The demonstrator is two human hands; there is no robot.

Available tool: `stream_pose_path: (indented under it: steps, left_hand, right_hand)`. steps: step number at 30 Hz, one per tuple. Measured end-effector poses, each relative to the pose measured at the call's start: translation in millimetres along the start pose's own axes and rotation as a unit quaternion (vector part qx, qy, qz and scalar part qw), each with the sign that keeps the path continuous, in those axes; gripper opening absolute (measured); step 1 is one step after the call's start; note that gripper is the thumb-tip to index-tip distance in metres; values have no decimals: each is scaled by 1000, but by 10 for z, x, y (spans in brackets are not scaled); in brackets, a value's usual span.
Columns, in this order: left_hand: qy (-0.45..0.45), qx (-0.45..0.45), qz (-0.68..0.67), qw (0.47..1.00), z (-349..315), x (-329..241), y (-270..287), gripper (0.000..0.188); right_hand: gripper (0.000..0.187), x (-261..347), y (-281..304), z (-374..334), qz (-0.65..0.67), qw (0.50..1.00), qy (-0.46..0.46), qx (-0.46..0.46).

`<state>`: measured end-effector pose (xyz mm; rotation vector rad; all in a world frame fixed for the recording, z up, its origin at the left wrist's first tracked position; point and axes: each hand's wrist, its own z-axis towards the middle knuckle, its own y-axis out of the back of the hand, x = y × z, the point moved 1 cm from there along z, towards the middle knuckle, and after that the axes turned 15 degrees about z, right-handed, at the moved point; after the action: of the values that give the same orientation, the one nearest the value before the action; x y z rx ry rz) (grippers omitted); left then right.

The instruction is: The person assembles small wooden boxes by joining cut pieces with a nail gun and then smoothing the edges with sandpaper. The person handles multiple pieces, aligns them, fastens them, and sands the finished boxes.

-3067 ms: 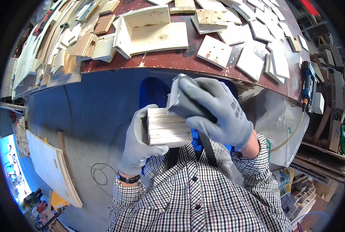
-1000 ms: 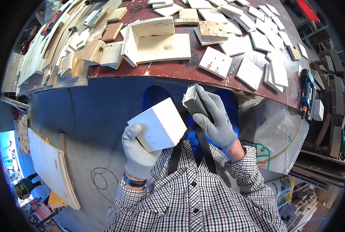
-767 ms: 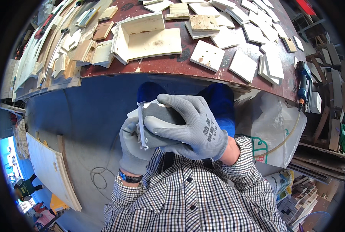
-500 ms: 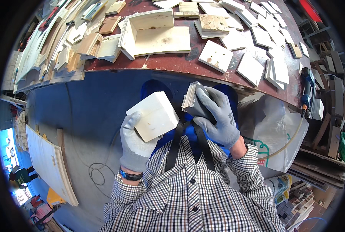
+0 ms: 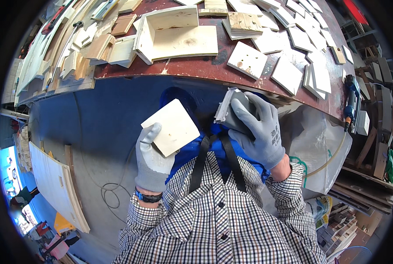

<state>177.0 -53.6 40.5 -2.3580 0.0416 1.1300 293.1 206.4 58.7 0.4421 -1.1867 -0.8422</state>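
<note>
Where the left hand is holding: a pale wood square, above the floor, on the near side of the desk, its broad face turning upward.
Left grip: is pinching the square by its left side — the thumb is pressing on top, the fingers are mostly hiding underneath, presumably so that most of the face is showing clear.
Right hand: is gripping a dark grey block from its right side, probably so that the ragged pale edge is pointing left, free of the glove.
Gap: square and block are sitting near each other, not touching.
Wooden box: is resting on the desk, straight beyond the hands, its open side facing near.
Loose pale squares: are lying across the far right, some overlapping, perhaps spread for easy reach.
Blue-black tool: is lying along the desk's right edge, likely parked there — leaving the middle to the wood.
Big board: is leaning on the left, probably propped on edge to save room.
</note>
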Motion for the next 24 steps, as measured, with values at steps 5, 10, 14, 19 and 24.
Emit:
stream_pose_path:
  steps: [5,10,14,19,24]
  left_hand:
    - [9,6,23,1000,-35,-72,-107,58]
    - [-13,25,-69,997,-67,-66,128,66]
    - [-81,12,228,970,-30,119,266,65]
    - [-109,158,138,972,-57,133,184,59]
    - [-30,112,-84,990,-64,40,158,96]
  right_hand:
    - [55,498,-212,204,21,988,147,46]
    - [73,-30,-117,13,103,994,-22,31]
    - [75,317,-108,196,268,962,51,-29]
    - [61,678,-180,486,214,958,191,27]
    - [76,-32,-438,188,211,977,-8,-13]
